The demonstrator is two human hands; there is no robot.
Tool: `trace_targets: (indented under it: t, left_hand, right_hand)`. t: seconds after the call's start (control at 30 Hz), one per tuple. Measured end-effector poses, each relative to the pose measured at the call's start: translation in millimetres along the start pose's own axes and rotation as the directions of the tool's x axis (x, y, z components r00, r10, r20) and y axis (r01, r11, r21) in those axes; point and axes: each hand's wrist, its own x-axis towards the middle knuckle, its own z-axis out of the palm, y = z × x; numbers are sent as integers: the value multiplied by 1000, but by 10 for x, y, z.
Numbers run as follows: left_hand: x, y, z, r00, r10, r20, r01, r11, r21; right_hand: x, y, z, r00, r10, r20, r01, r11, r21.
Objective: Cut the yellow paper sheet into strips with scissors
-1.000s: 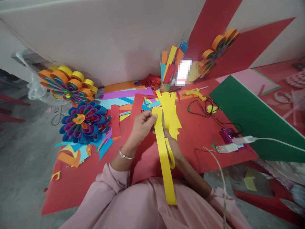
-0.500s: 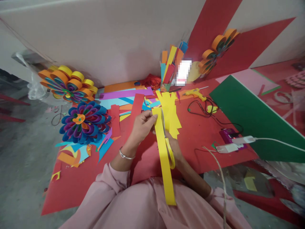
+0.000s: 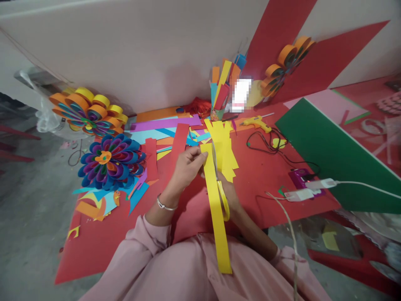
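My left hand (image 3: 191, 165) pinches the upper end of a long yellow paper strip (image 3: 216, 217) between thumb and fingers. The strip hangs down toward my lap. My right hand (image 3: 230, 194) is closed around the yellow handles of a pair of scissors (image 3: 223, 200), partly hidden behind the strip. The blades run upward along the strip's right edge, close to its top; I cannot tell whether they are cutting into it. Beyond my hands, several yellow paper strips (image 3: 224, 142) lie fanned out on the red table (image 3: 260, 225).
A blue and purple paper flower (image 3: 111, 163) and an orange one (image 3: 89, 110) stand at left, by paper scraps (image 3: 94, 205). A cup of paper strips (image 3: 216, 113), a glue gun (image 3: 257, 123) with its cord, a purple power socket (image 3: 300, 179) and a green board (image 3: 338, 154) are beyond and right.
Both hands stay almost in place. The yellow strip's lower end has dropped very slightly, and the scissors have barely shifted.
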Motion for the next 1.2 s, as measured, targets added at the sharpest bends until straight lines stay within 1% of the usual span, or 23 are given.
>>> trace_targets:
  t: [0.17, 0.37, 0.53, 0.73, 0.83, 0.9, 0.97, 1.0, 1.03, 1.1, 1.2]
  left_hand:
    - [-9, -26, 19, 1000, -13, 23, 14, 1000, -13]
    - [5, -46, 14, 1000, -24, 11, 24, 1000, -6]
    - [25, -35, -8, 1000, -25, -6, 25, 1000, 0]
    - [41, -42, -28, 999, -30, -21, 30, 999, -13]
    - [105, -61, -110, 997, -18, -70, 17, 1000, -7]
    - [194, -85, -215, 989, 12, -145, -12, 1000, 6]
    - [313, -130, -346, 965, 67, -253, -68, 998, 5]
    - [378, -165, -414, 949, 94, -302, -97, 995, 7]
    - [443, -207, -480, 934, 108, -341, -109, 994, 15]
    - [567, -317, -595, 908, 96, -408, -88, 995, 39]
    - [727, -521, -717, 884, 44, -465, -17, 998, 63]
  right_hand:
    - [49, -38, -60, 999, 32, 2, -31, 997, -69]
    - [50, -29, -40, 1000, 14, -18, -15, 999, -35]
    - [73, -98, -55, 998, -58, -21, 57, 998, -13]
    - [98, -160, -13, 997, -60, -46, 59, 998, -16]
    - [129, -98, -36, 993, -50, -109, 45, 998, -53]
    - [164, -7, -118, 983, -26, -181, 1, 991, -137]
    - [199, 108, -250, 970, -19, -244, -54, 956, -287]
    - [210, 167, -326, 964, -12, -266, -95, 919, -384]
    - [214, 224, -401, 953, -11, -302, -144, 863, -484]
    - [195, 319, -532, 943, 12, -332, -230, 744, -628]
    - [106, 410, -654, 929, 5, -371, -297, 610, -735]
